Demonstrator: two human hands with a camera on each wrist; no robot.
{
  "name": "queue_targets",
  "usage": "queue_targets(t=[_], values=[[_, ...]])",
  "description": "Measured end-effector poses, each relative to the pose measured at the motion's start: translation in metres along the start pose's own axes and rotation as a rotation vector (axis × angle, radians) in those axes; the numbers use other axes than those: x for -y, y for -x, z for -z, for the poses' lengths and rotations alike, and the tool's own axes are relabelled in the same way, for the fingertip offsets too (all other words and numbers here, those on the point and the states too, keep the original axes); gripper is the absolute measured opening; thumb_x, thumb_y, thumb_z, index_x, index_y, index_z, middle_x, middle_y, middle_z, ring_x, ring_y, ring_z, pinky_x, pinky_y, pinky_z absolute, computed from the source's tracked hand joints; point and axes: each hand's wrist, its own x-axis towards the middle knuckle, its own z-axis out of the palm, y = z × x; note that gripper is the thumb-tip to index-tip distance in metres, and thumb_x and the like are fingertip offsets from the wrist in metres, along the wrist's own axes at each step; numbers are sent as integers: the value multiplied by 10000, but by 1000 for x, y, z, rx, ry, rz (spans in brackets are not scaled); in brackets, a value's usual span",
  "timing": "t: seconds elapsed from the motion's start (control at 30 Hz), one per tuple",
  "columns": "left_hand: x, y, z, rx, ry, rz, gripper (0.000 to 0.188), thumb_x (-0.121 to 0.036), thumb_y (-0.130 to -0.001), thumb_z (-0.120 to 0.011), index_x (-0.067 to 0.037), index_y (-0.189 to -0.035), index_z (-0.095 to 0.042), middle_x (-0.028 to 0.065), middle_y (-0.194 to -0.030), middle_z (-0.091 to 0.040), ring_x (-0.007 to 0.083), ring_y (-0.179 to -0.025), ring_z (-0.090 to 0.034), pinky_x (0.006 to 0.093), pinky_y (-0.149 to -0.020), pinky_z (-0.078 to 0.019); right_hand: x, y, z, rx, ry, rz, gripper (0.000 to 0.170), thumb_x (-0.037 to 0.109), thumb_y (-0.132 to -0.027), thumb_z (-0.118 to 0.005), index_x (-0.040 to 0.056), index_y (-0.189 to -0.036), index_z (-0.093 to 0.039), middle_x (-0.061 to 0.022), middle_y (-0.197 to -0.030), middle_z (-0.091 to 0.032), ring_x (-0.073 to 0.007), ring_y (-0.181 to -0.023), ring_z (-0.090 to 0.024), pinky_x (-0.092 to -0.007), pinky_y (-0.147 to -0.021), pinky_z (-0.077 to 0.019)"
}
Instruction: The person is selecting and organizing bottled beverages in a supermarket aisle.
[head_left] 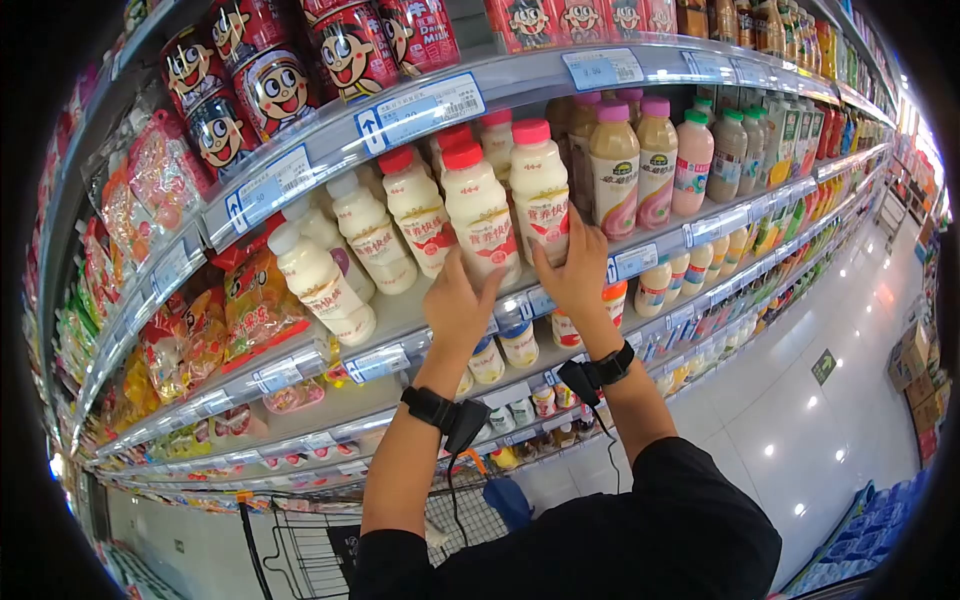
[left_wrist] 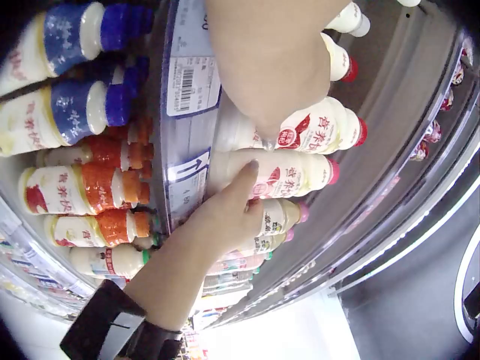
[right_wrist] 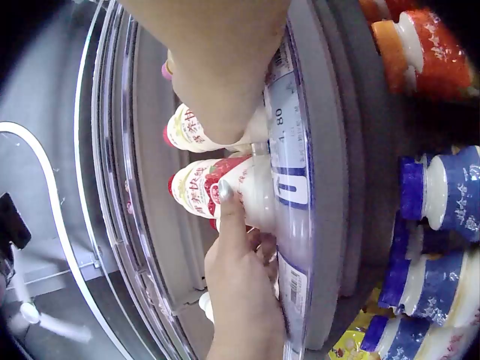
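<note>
Two white yogurt-drink bottles stand side by side at the front of the shelf. My left hand (head_left: 460,305) grips the lower part of the red-capped bottle (head_left: 482,215); in the right wrist view the left hand (right_wrist: 247,289) has its thumb on the front of this bottle (right_wrist: 206,187). The right hand (head_left: 578,270) holds the pinkish-red-capped bottle (head_left: 541,185) low down, thumb on one side and fingers round the other. In the left wrist view the right hand (left_wrist: 229,217) has its thumb against that bottle (left_wrist: 292,174). Some fingers are hidden behind the bottles.
More red-capped bottles (head_left: 413,205) and white-capped bottles (head_left: 320,285) stand to the left, pink-capped ones (head_left: 614,165) to the right. A shelf edge with price labels (head_left: 418,112) runs above. Below are lower shelves and a wire cart (head_left: 300,545).
</note>
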Motion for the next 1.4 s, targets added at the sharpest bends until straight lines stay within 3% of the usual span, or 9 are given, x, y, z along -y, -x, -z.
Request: queue_targets(t=[0.17, 0.27, 0.37, 0.53, 0.73, 0.93, 1.03, 1.13, 1.4], values=[[-11, -4, 1, 2, -153, 15, 717, -474, -638, -741, -6, -1109, -469, 154, -847, -642, 308, -724, -643, 385, -606, -505, 4, 0, 2, 44, -1, -33, 679, 234, -703, -685, -53, -1252, -409, -207, -940, -581, -352, -832, -541, -433, -807, -386], [-19, -7, 6, 71, -136, 85, 707, -425, -643, -738, 30, -1113, -469, 177, -909, -608, 344, -809, -604, 425, -675, -495, 5, 0, 3, 55, 10, -38, 672, 221, -711, -681, -47, -1261, -403, -205, -955, -587, -351, -843, -545, -428, -812, -385], [-13, -7, 1, -92, -160, -99, 648, -402, -635, -734, 23, -1061, -494, 168, -929, -579, 342, -866, -565, 426, -703, -486, 3, -1, 3, 51, 26, -25, 669, 226, -716, -676, -48, -1261, -403, -206, -949, -589, -349, -836, -549, -427, -809, -386], [-14, -8, 2, 0, -192, -44, 619, -386, -644, -713, 38, -1040, -498, 165, -1003, -551, 330, -979, -508, 426, -803, -442, 3, 2, 0, 49, 37, -24, 671, 236, -722, -668, -49, -1267, -400, -208, -953, -590, -349, -845, -553, -424, -808, -388], [-13, -7, -3, -99, -259, -120, 546, -362, -656, -704, 32, -985, -516, 159, -934, -566, 320, -903, -531, 414, -769, -453, 1, 2, -2, 33, 78, 17, 707, 262, -707, -665, -90, -1253, -386, -206, -948, -584, -326, -827, -552, -434, -841, -374], [-13, -7, -3, -52, -243, -96, 543, -367, -668, -700, 35, -979, -509, 162, -930, -567, 321, -905, -535, 417, -765, -454, 1, 3, -1, 53, 66, 14, 713, 261, -711, -660, -92, -1262, -377, -212, -960, -579, -331, -845, -546, -437, -847, -369], [-14, -6, -2, 27, -233, -46, 618, -372, -664, -703, 60, -1043, -477, 187, -1023, -543, 329, -985, -506, 425, -806, -436, 1, 2, 0, 65, 61, 13, 717, 259, -718, -654, -97, -1270, -366, -218, -969, -575, -336, -852, -540, -437, -848, -368], [-14, -7, -3, -53, -269, -112, 543, -361, -665, -706, 40, -971, -503, 170, -938, -563, 328, -895, -532, 420, -762, -452, 0, 3, 1, 66, 72, 28, 715, 252, -728, -646, -102, -1277, -354, -224, -977, -573, -340, -853, -537, -438, -847, -368], [-14, -7, -4, -43, -272, -109, 612, -361, -663, -706, 63, -1044, -483, 193, -955, -557, 349, -913, -523, 429, -780, -445, 0, 2, 2, 77, 53, 29, 710, 246, -743, -634, -107, -1285, -342, -234, -1003, -569, -341, -865, -543, -442, -850, -367]])
